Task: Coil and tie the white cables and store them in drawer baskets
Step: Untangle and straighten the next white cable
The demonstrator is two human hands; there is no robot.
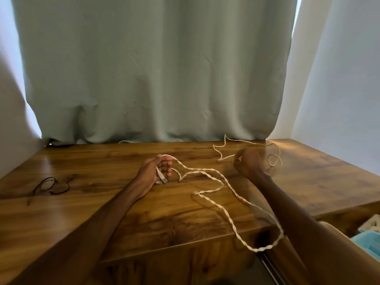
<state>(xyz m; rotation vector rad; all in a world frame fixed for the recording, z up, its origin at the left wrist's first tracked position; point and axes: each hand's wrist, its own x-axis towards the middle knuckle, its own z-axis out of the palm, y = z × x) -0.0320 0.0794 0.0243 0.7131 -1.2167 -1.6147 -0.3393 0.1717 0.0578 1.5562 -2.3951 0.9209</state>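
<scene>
A long white twisted cable [224,208] sprawls over the wooden table [102,202] and droops past its front edge. My left hand [154,171] holds the cable's plug ends against the palm, one strand looped over the fingertips. My right hand [249,164] is closed, knuckles toward me, pinching a strand of a second white cable [226,148] that zigzags along the back of the table and curls into a small loop to the right of the hand. What lies inside the right fist is hidden.
A thin black cable [50,187] lies loosely coiled at the table's left. A grey-green curtain [154,79] hangs behind the table. At the lower right, below the table edge, I see a white basket [372,225] and a blue basket [368,243].
</scene>
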